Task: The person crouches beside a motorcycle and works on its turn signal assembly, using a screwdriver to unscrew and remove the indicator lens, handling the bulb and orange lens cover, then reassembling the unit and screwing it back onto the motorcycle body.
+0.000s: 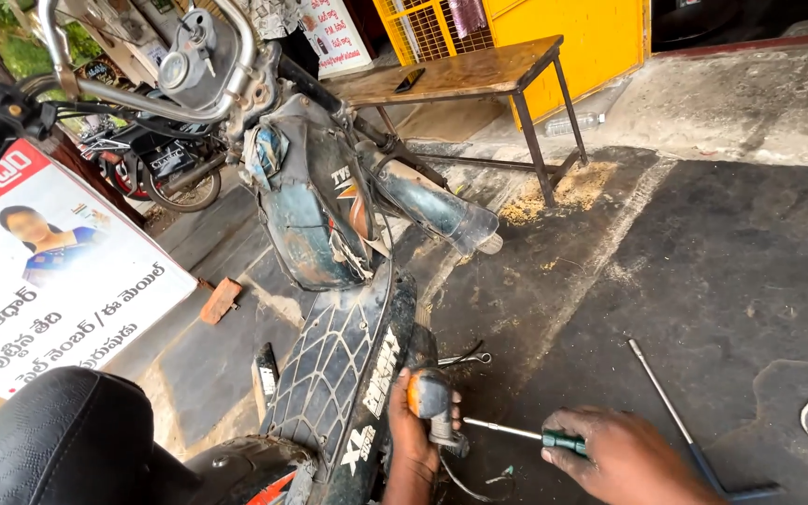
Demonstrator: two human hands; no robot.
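My left hand grips a small grey and orange part at the right side of a scooter's footboard. My right hand holds a screwdriver with a green handle. Its metal shaft points left, with the tip at the bottom of that part. A spanner lies on the ground just above my left hand.
The old stripped scooter stands on dark oily ground, its black seat at lower left. A long T-handle wrench lies at the right. A printed signboard leans at the left. A wooden bench stands behind.
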